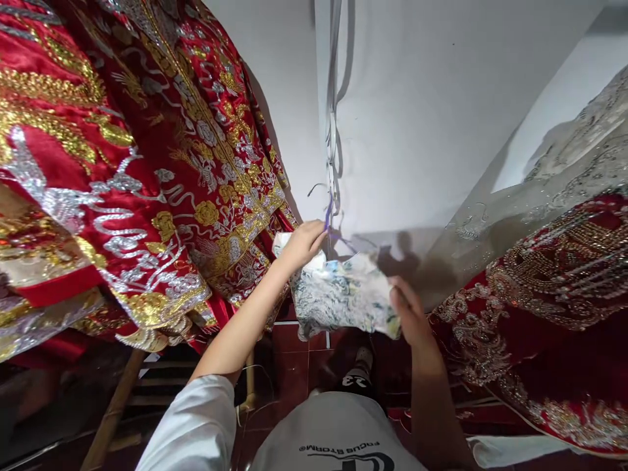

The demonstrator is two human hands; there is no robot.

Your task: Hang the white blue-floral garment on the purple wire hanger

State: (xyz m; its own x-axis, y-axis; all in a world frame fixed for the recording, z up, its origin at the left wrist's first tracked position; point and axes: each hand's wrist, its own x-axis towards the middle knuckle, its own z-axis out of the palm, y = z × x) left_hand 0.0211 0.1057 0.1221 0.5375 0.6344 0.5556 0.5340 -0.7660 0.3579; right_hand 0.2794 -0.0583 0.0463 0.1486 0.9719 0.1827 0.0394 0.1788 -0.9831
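A pale cloth with a blue-green floral print (338, 294) hangs between my two hands, in front of a white wall. My left hand (304, 243) is closed on its upper left part, where a purple hanger (328, 219) sticks up. My right hand (409, 314) grips the cloth's right edge, fingers curled round it. Thin grey cords (334, 118) run down the wall just above the hanger.
A red gown with gold and silver embroidery (127, 170) hangs at the left. Another red beaded gown under a sheer veil (544, 288) hangs at the right. Dark red floor tiles (294, 366) and a wooden pole (115, 409) lie below.
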